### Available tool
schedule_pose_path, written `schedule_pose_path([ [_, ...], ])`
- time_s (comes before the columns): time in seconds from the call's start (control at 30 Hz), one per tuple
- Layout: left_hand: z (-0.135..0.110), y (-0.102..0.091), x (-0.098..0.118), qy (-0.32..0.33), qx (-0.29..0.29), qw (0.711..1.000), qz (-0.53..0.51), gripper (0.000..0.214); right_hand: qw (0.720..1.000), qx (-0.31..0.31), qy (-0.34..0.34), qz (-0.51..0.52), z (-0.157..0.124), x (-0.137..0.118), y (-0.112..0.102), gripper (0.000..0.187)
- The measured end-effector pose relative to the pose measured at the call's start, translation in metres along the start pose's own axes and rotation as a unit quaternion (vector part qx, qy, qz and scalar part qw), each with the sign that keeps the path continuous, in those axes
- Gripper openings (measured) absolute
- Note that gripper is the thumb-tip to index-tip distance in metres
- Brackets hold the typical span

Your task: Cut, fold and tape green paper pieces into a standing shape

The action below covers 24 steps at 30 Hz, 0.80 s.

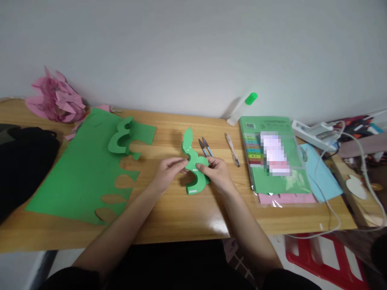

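Note:
Between my two hands is a curvy green paper cutout (198, 177), with small white strips on its lower part. A leaf-shaped end (188, 139) points up toward the wall, with tiny white dots near its base. My left hand (169, 171) pinches the cutout's left edge with thumb and fingers. On the other side my right hand (218, 173) grips it, thumb on top and fingers behind. Just beyond my right hand lie thread snips (206, 148) with dark blades, and a pen (232, 150) rests farther right.
A large green sheet (72, 169) with cut-out holes covers the left of the wooden table, a curled green scrap (122, 137) on it. Pink paper scraps (59, 98) are heaped behind. To the right lie a green paper pack (281, 185), a glue stick (242, 108) and a white cable (328, 205).

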<state>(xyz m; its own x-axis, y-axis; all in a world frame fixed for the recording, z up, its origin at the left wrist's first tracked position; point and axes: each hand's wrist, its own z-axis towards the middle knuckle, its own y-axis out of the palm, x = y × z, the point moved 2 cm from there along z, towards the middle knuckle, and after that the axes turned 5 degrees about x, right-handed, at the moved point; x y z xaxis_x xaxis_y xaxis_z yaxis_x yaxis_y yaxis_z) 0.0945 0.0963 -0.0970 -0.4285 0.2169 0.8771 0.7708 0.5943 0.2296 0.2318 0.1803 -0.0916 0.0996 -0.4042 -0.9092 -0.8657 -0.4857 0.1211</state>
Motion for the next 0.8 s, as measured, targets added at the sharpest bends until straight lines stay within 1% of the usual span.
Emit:
schedule_pose_path([
  [0.17,0.000,0.000,0.001,0.020,0.011,1.000,-0.004,0.034,1.000,0.002,-0.002,-0.010,0.000,0.000,0.001,0.047],
  [0.4,0.002,-0.001,0.003,0.040,0.019,0.999,0.031,0.035,1.000,0.000,0.004,-0.021,-0.002,-0.001,0.002,0.048],
  [0.53,0.004,-0.003,0.001,0.029,0.007,1.000,0.010,0.041,1.000,-0.004,-0.021,-0.018,-0.002,-0.001,0.001,0.051],
  [0.6,0.003,-0.003,0.001,0.015,-0.013,1.000,-0.016,0.044,0.999,-0.033,-0.029,0.021,-0.002,-0.002,0.001,0.056],
  [0.73,0.000,-0.001,0.005,-0.023,-0.084,0.990,-0.107,0.050,0.982,-0.161,-0.010,0.097,-0.007,-0.007,0.000,0.075],
  [0.8,-0.002,0.000,0.007,-0.038,-0.111,0.981,-0.152,0.048,0.971,-0.214,-0.025,0.107,-0.012,-0.011,0.000,0.079],
])
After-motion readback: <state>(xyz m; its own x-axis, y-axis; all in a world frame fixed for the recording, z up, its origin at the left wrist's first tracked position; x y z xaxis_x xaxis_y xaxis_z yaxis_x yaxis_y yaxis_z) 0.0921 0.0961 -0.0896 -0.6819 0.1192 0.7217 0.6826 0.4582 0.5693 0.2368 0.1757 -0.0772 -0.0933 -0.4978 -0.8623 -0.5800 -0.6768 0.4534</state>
